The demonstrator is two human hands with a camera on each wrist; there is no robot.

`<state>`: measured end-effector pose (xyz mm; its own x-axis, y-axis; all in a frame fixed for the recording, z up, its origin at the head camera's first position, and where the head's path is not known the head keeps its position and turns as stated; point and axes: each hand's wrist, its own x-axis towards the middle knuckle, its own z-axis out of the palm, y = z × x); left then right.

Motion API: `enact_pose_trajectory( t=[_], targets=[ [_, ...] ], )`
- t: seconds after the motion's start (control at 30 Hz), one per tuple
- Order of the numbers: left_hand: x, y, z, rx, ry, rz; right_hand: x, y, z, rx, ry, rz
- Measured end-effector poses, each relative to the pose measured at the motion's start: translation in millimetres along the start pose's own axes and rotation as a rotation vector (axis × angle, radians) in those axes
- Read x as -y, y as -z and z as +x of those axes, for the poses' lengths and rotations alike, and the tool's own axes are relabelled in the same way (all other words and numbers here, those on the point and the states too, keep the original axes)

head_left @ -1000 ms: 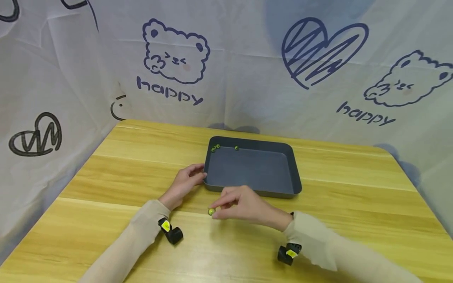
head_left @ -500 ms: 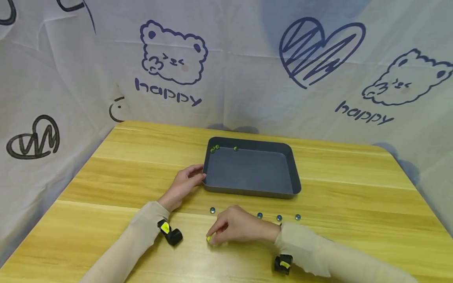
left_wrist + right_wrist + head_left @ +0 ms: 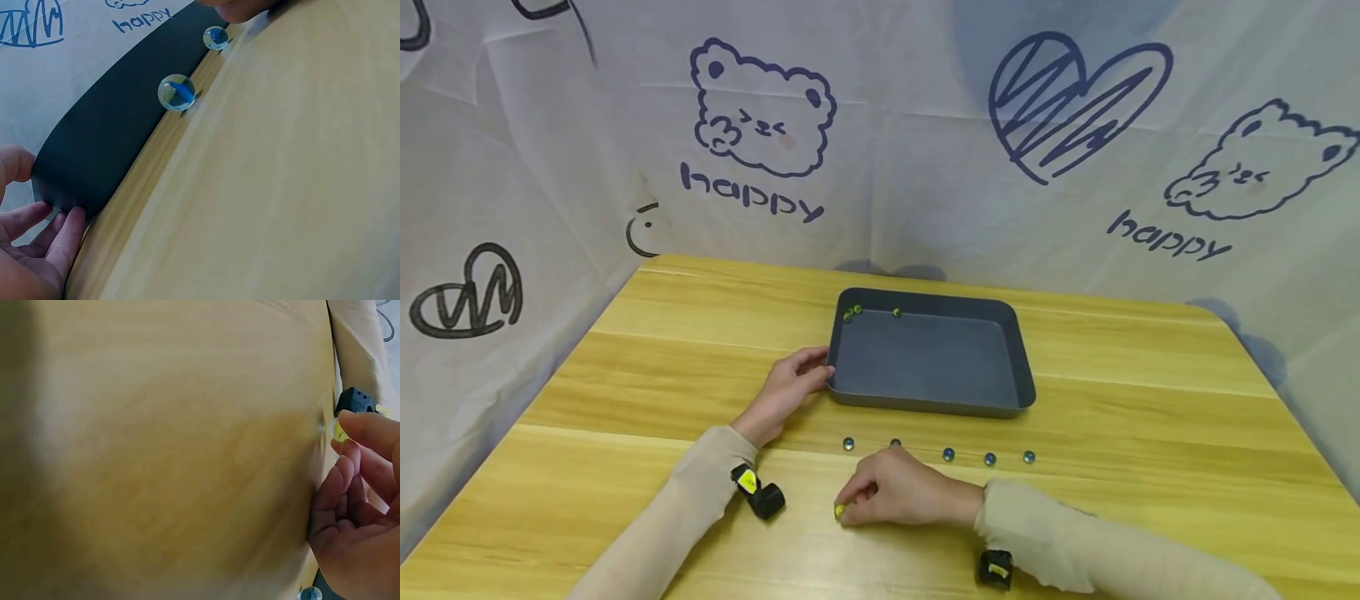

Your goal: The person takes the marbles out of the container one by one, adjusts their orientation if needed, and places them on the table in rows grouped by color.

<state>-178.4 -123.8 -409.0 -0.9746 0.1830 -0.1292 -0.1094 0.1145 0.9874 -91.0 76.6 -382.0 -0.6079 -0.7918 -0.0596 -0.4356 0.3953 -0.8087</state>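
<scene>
A dark grey rectangular tray [image 3: 925,358] stands toward the back of the table, with several yellow-green marbles [image 3: 897,312] along its far wall and far left corner. My left hand [image 3: 784,392] touches the tray's left side near its front corner; in the left wrist view its fingers [image 3: 67,240] rest fairly straight against the outside. At the table's front, my right hand [image 3: 898,490] pinches a yellow-green marble [image 3: 839,511] between thumb and fingertips, low over the wood. The right wrist view shows this marble [image 3: 339,431] partly hidden by the fingers.
Several blue-and-clear marbles [image 3: 948,454] lie spaced in a row in front of the tray, one [image 3: 895,443] partly covered by the right hand. A printed white cloth [image 3: 917,192] hangs behind the wooden table [image 3: 1150,400].
My right hand has moved toward the table's front edge with the yellow-green marble pinched in it, uncovering the row of blue marbles. My left hand has stayed at the tray.
</scene>
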Motion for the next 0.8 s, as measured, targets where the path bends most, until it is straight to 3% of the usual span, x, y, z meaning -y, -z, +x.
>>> enact_pose_trajectory(
  t=[0.4,0.8],
  targets=[
    [4.0,1.2,-3.3,-0.006,0.015,-0.013,0.1,-2.1,3.6,0.070,-0.062,0.008],
    [0.2,0.8,-0.8,0.005,0.008,-0.006,-3.1,0.3,5.7,0.063,-0.066,0.018]
  ],
)
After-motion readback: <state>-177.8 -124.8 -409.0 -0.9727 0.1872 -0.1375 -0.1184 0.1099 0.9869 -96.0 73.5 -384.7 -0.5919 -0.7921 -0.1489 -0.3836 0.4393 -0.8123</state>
